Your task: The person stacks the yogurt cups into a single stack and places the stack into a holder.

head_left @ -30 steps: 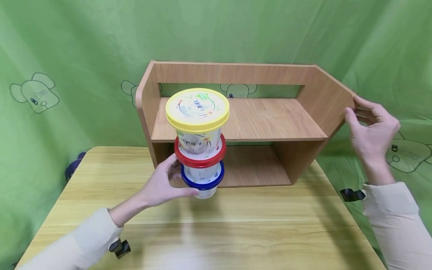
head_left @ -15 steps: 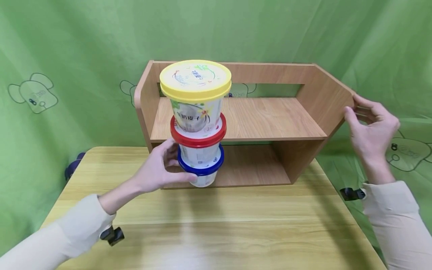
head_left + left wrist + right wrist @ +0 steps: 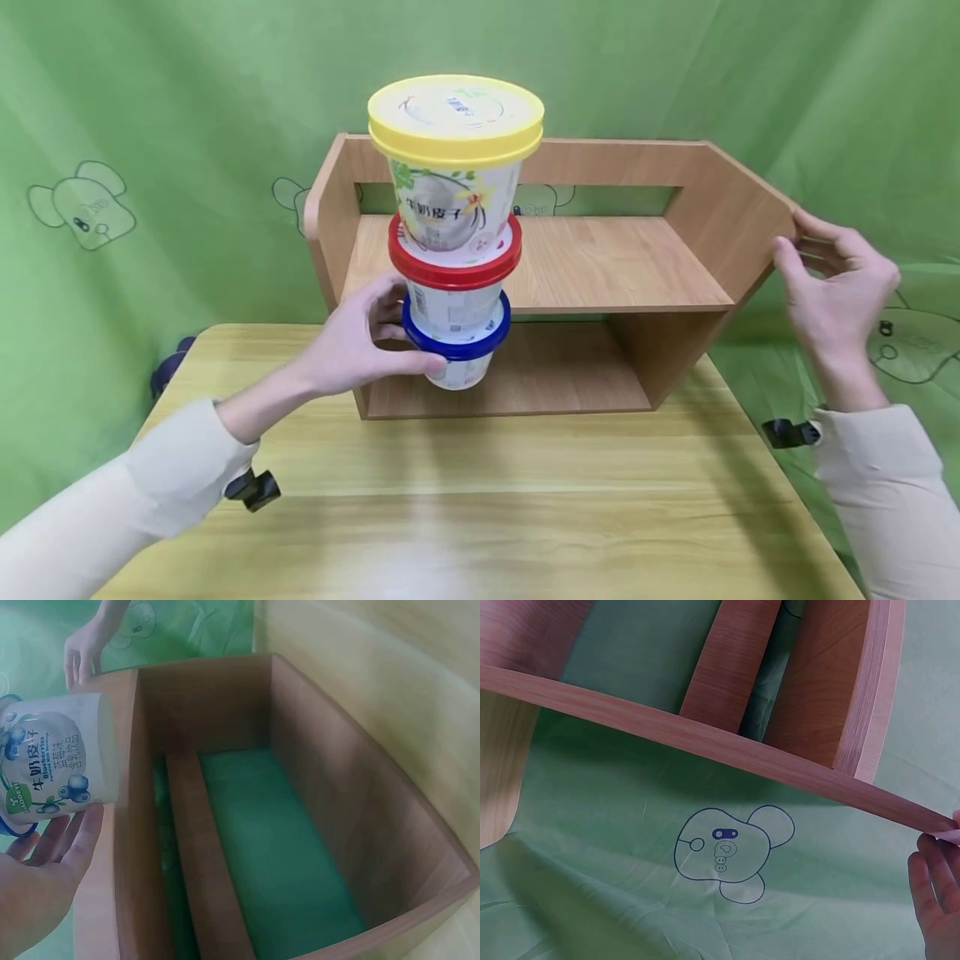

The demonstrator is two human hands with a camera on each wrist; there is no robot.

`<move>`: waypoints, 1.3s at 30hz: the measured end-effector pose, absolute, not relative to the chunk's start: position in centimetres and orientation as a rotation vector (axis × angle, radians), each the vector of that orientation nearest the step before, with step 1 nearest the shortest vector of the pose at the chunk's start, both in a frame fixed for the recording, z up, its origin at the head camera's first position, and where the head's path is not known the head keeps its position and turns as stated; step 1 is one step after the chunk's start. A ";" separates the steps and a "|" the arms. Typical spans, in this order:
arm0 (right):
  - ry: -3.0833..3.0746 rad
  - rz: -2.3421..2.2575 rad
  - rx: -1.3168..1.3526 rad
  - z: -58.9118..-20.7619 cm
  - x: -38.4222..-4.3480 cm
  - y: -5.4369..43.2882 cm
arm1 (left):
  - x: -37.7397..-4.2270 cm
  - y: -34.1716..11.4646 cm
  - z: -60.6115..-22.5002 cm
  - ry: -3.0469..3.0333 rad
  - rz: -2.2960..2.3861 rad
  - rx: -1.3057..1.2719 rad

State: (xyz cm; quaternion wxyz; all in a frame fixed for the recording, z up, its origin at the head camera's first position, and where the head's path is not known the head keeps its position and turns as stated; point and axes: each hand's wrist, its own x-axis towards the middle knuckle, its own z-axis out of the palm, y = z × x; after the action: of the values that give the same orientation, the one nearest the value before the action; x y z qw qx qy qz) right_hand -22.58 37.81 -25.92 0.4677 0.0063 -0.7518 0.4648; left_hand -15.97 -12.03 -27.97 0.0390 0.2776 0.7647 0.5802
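Three printed tubs are stacked upright in the air before the wooden shelf (image 3: 615,262). On top is a larger yellow-lidded tub (image 3: 453,204), below it a red-lidded tub (image 3: 457,310), and lowest a blue-lidded tub (image 3: 461,372). My left hand (image 3: 352,346) grips the stack low down, its thumb on the blue-lidded tub. In the left wrist view the blue-lidded tub (image 3: 56,754) shows blueberry pictures, with fingers beneath it. My right hand (image 3: 843,287) pinches the front edge of the shelf's right side panel (image 3: 750,225); in the right wrist view the fingers (image 3: 934,877) touch that edge.
The two-level shelf stands on a light wooden table (image 3: 525,500), near its back edge. A green curtain (image 3: 225,83) with cartoon outlines hangs behind and to both sides. A dark object (image 3: 171,367) is partly visible past the table's left edge.
My left hand has lifted the stack of tubs; the yellow lid now stands above the shelf's back rail in the head view. My right hand stays on the side panel.
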 end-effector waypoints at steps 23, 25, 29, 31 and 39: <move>-1.837 1.140 0.019 -26.3 -22.7 38.0 | -19.8 -11.2 -26.3 2.354 1.785 0.857; -1.837 1.145 0.021 -26.3 -22.7 38.0 | -20.1 -11.4 -26.3 2.353 1.792 0.849; -1.840 1.148 0.020 -26.3 -22.8 38.0 | -20.8 -11.7 -26.4 2.365 1.808 0.843; -1.841 1.143 0.021 -26.3 -22.8 38.0 | -21.1 -11.8 -26.5 2.366 1.826 0.841; -1.847 1.134 0.016 -26.3 -22.8 38.1 | -22.3 -12.2 -26.9 2.402 1.846 0.842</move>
State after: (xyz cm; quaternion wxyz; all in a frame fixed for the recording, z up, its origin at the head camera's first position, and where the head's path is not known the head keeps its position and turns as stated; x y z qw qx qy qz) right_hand -22.76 38.14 -26.33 0.4681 0.0065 -0.7532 0.4622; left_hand -22.30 -12.16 -26.87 -0.0014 0.2679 0.7640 0.5870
